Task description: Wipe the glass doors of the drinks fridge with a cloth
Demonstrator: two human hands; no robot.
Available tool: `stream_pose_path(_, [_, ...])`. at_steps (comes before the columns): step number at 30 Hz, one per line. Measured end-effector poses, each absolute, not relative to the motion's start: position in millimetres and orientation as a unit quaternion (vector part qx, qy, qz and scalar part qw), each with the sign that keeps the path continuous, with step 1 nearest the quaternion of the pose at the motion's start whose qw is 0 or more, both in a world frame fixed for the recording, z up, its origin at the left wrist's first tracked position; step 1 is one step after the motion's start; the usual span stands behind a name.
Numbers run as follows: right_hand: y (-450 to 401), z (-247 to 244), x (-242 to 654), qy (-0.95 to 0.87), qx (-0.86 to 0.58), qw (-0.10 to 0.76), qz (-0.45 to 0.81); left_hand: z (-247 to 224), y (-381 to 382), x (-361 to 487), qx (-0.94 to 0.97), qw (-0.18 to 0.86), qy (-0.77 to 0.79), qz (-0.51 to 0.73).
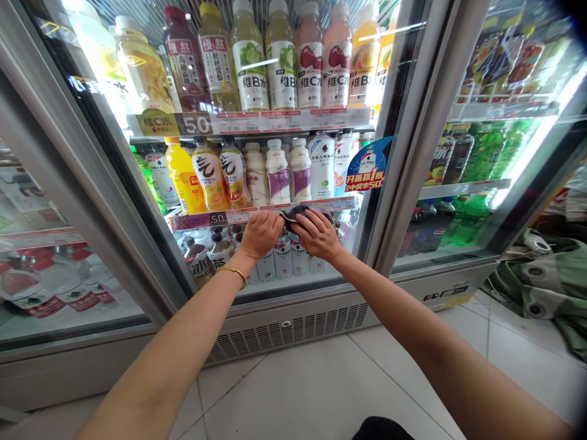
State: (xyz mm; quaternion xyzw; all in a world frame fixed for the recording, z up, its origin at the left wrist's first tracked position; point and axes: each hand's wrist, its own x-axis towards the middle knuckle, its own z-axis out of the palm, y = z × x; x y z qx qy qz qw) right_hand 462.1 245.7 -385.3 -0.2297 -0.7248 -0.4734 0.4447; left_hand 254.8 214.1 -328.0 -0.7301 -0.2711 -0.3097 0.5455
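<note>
A dark cloth lies bunched against the glass door of a drinks fridge, level with a shelf edge behind the glass. My left hand, with a gold bangle on its wrist, is closed at the cloth's left edge, its fingers curled. My right hand rests over the cloth and grips it, its fingers bent and pressing it toward the glass. Part of the cloth is hidden under the right fingers. Behind the hands, inside the fridge, white-labelled bottles stand on the lowest shelf.
Several rows of drink bottles fill the shelves. A promotional sticker is at the door's right side. Metal door frames flank the glass. Below are a vent grille and a tiled floor. Green fabric lies heaped at right.
</note>
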Motion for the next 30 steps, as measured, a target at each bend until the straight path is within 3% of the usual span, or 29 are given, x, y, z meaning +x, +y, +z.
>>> stream_pose_path(4, [249.9, -392.6, 515.5, -0.76, -0.237, 0.398, -0.456, -323.7, 218.4, 284.0, -0.756, 0.526, -0.261, -0.289])
stream_pose_path(13, [256.7, -349.5, 482.8, -0.541, -0.385, 0.616, -0.423, -319.4, 234.2, 326.8, -0.727, 0.545, -0.261, -0.327])
stream_pose_path(17, [258.3, -360.8, 477.3, -0.604, -0.34, 0.567, -0.446, -320.5, 232.3, 323.6, -0.71, 0.575, -0.241, -0.327])
stream_pose_path(24, [260.6, -386.1, 553.0, -0.71, -0.241, 0.431, -0.503, -321.1, 234.2, 323.0, -0.732, 0.559, -0.238, -0.307])
stream_pose_path(26, [260.2, -383.2, 570.0, -0.695, -0.233, 0.434, -0.524, -320.8, 234.8, 322.9, -0.722, 0.573, -0.232, -0.311])
stream_pose_path(30, [262.0, -361.9, 567.3, -0.615, -0.297, 0.526, -0.507, -317.7, 233.4, 326.0, -0.706, 0.587, -0.231, -0.322])
